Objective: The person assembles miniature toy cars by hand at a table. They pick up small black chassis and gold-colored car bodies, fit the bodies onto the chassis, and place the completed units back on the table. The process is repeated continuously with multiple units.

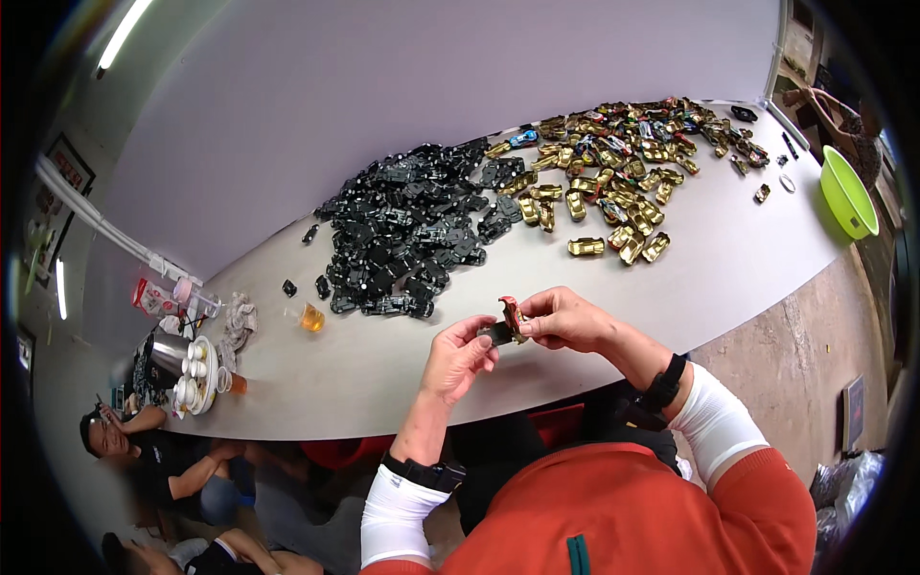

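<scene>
Above the table's near edge, my two hands meet close together. A small black toy car base (499, 333) is pinched between the thumb and fingers of my left hand (454, 356). Thumb and fingers of my right hand (570, 320) grip a red and gold toy car body shell (512, 314), tilted up on end. Base and shell touch or nearly touch; whether they are joined I cannot tell. Beyond my hands lies a big heap of black car bases (402, 230), and to its right a spread of mostly gold car body shells (623, 172).
A lime green basin (847, 195) stands at the table's right end. On the left are a cup of amber drink (311, 318), a crumpled cloth (238, 324), a white tray of cups (198, 383) and a steel pot (171, 353). Two people sit at lower left.
</scene>
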`<state>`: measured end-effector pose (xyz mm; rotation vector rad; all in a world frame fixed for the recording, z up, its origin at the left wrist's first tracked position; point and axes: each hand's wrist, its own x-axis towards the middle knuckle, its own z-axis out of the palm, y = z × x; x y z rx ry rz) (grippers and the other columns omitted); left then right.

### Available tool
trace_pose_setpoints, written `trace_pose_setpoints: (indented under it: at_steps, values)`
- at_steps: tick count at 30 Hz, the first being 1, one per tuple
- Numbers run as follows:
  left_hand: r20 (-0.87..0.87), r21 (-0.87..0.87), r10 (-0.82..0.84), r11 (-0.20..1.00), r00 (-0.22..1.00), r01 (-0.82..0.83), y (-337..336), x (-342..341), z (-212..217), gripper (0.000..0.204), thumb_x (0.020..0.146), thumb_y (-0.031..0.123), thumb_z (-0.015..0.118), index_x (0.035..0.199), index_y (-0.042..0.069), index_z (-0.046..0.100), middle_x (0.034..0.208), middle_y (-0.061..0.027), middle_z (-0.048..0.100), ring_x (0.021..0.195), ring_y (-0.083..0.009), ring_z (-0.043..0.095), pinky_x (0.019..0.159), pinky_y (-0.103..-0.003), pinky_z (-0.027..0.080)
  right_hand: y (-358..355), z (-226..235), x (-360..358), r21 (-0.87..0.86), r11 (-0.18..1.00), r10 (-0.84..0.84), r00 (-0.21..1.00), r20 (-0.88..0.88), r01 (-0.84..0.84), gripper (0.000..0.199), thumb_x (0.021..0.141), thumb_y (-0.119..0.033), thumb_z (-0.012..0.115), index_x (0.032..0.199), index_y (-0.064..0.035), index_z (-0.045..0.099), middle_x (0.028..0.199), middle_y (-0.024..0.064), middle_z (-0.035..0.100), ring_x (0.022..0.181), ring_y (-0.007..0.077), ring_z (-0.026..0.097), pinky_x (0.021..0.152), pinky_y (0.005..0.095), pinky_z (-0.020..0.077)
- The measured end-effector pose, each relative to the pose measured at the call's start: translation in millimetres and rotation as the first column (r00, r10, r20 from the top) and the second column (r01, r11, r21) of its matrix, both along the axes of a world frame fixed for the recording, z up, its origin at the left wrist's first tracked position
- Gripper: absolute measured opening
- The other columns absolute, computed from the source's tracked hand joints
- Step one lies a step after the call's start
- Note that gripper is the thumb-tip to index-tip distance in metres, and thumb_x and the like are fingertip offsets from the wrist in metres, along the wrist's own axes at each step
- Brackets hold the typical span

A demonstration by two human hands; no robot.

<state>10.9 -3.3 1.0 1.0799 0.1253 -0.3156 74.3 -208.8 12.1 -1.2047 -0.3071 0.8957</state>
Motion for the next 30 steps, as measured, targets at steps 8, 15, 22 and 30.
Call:
trace_pose_setpoints:
  at_steps: [8,15,22,30]
  values:
    - [0.054,-0.316,0.286,0.914,0.957,-0.255,-19.8,-9.8,-32.6,0.023,0.083,-0.001,0.056,0.106,-0.002,0.053,0.090,-0.0103,0.060,0.071,-0.0168,0.060,0.061,-0.024,0.052,9.9,-21.6,-10.4,0.092,0.963,-0.267,0.946,0.182,0.254,0.022,0.077,-0.012,0.068,0.095,-0.0023,0.061,0.080,0.0006,0.056,0.057,0.0064,0.048,0.044,0.0179,0.0353]
    - [-0.178,-0.338,0.303,0.875,0.936,-0.347,-15.3,-18.4,-24.5,0.026,0.084,0.017,0.061,0.103,0.000,0.055,0.088,-0.0097,0.061,0.079,-0.0177,0.058,0.073,-0.031,0.049,16.9,-10.7,-36.0,-0.155,0.918,0.190,-0.061,0.980,0.365,0.025,0.077,-0.013,0.057,0.102,-0.0106,0.058,0.107,0.0016,0.054,0.081,0.0175,0.062,0.059,0.0286,0.0524]
    - [-0.080,-0.441,0.304,0.844,0.949,-0.307,-6.0,-17.1,-23.8,0.022,0.083,0.013,0.062,0.102,0.003,0.057,0.085,-0.0078,0.061,0.072,-0.0153,0.056,0.056,-0.024,0.046,7.4,5.8,-47.4,-0.107,0.960,0.041,0.249,0.968,0.258,0.032,0.070,-0.008,0.068,0.101,-0.0085,0.060,0.110,0.0053,0.052,0.083,0.0196,0.060,0.060,0.0296,0.0511]
    - [0.134,-0.312,0.277,0.923,0.951,-0.225,-6.8,-21.5,-20.8,0.028,0.079,0.017,0.066,0.102,0.004,0.057,0.100,-0.0146,0.061,0.072,-0.0153,0.060,0.047,-0.021,0.044,3.0,19.9,-43.0,0.021,0.965,-0.258,0.932,0.253,0.262,0.023,0.078,-0.012,0.068,0.098,-0.0023,0.062,0.073,0.0013,0.058,0.062,0.0057,0.050,0.053,0.0183,0.0384]
